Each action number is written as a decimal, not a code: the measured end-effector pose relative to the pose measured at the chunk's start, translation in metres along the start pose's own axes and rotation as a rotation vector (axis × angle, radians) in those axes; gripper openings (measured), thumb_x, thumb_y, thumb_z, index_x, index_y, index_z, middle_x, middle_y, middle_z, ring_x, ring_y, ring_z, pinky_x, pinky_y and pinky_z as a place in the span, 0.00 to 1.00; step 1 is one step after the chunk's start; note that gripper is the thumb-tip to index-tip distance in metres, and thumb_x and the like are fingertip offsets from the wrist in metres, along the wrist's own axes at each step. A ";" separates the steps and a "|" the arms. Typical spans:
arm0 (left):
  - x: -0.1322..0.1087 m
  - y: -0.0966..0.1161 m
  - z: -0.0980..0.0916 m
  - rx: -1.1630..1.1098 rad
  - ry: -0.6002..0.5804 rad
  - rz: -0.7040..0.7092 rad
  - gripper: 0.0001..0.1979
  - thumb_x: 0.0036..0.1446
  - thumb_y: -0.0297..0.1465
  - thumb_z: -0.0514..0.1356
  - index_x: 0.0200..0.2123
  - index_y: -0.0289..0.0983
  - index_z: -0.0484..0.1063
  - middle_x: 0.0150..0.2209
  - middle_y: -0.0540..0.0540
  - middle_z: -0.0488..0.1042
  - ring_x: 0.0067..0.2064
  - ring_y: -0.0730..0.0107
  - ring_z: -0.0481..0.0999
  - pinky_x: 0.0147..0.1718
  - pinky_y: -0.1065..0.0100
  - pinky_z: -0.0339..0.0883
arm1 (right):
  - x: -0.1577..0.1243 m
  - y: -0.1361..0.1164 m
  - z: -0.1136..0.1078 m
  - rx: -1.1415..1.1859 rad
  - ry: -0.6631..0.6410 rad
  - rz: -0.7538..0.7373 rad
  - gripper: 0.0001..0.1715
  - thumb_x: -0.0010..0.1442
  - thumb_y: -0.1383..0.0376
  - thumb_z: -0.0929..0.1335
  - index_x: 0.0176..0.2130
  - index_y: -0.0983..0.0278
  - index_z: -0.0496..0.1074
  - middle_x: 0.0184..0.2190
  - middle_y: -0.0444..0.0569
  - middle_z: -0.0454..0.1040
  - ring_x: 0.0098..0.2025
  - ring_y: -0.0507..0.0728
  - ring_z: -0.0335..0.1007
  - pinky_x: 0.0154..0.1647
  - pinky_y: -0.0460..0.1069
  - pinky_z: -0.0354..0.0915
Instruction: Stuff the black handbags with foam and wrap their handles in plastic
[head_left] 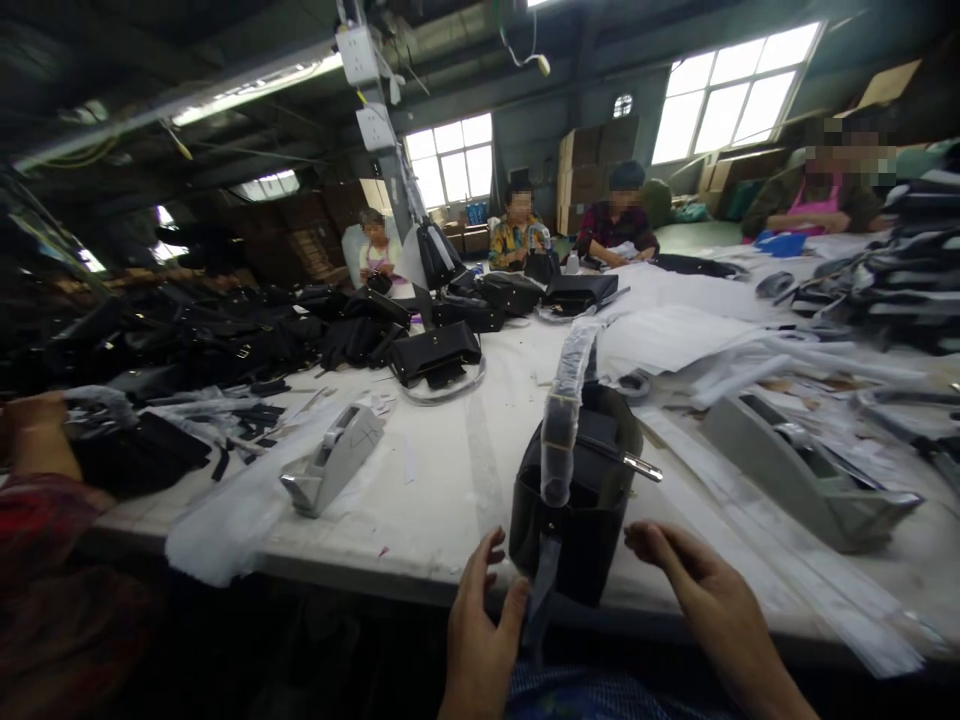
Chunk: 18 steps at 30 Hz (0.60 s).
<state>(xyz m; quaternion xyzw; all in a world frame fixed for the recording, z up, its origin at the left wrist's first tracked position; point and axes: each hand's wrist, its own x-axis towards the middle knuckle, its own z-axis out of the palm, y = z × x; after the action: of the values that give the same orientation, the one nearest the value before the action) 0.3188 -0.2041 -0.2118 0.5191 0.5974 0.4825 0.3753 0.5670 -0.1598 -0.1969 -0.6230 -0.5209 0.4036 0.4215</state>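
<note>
A black handbag stands upright near the table's front edge, its top partly open. Its handle rises in an arch and is wrapped in clear plastic. A shiny metal piece sticks out at the bag's right side, and a dark strap hangs down its front. Left of the bag is my left hand, fingers apart and holding nothing. My right hand is on the other side, a little off the bag, with its fingers curled loosely and nothing in its grasp.
Grey tape dispensers stand at left and right. Another black bag lies farther back on the white table. Black bags are heaped at left. White sheets spread at right. A person's arm reaches in at far left; several people sit opposite.
</note>
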 end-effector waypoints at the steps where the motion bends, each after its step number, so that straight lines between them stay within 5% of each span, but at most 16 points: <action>1: 0.003 0.000 0.006 0.033 0.004 0.056 0.34 0.60 0.45 0.60 0.66 0.41 0.57 0.65 0.39 0.62 0.64 0.55 0.64 0.60 0.58 0.61 | 0.006 0.007 0.000 0.015 0.075 -0.018 0.34 0.57 0.40 0.66 0.49 0.62 0.75 0.49 0.56 0.77 0.53 0.67 0.73 0.60 0.61 0.65; 5: 0.024 0.010 0.042 0.074 0.040 0.164 0.52 0.49 0.40 0.70 0.70 0.42 0.43 0.71 0.39 0.50 0.70 0.54 0.50 0.66 0.55 0.49 | 0.020 0.024 0.020 0.125 0.018 -0.095 0.49 0.56 0.39 0.66 0.67 0.60 0.55 0.66 0.56 0.60 0.64 0.65 0.61 0.66 0.61 0.57; 9: 0.051 0.021 0.067 -0.052 0.170 0.136 0.48 0.48 0.39 0.70 0.68 0.41 0.51 0.65 0.39 0.63 0.65 0.54 0.63 0.62 0.56 0.58 | 0.018 0.027 0.040 0.249 -0.068 -0.078 0.51 0.58 0.40 0.66 0.69 0.59 0.50 0.69 0.55 0.53 0.65 0.65 0.60 0.68 0.62 0.53; 13: 0.070 0.034 0.055 -0.277 0.166 0.101 0.25 0.51 0.41 0.69 0.50 0.35 0.73 0.47 0.41 0.79 0.51 0.55 0.77 0.54 0.57 0.68 | 0.004 0.018 0.040 0.403 -0.138 -0.211 0.43 0.58 0.46 0.69 0.66 0.58 0.59 0.67 0.55 0.59 0.62 0.65 0.66 0.61 0.60 0.66; 18: 0.079 0.053 0.012 -0.585 -0.046 -0.084 0.27 0.51 0.41 0.69 0.51 0.34 0.72 0.48 0.39 0.79 0.48 0.55 0.80 0.49 0.59 0.73 | -0.026 -0.006 0.009 0.087 0.131 -0.506 0.22 0.64 0.57 0.68 0.56 0.56 0.70 0.54 0.51 0.75 0.46 0.58 0.78 0.47 0.52 0.76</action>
<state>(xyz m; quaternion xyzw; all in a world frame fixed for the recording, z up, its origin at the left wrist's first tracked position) 0.3296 -0.1240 -0.1593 0.3747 0.4453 0.6063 0.5420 0.5530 -0.1843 -0.1929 -0.4790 -0.6139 0.2664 0.5681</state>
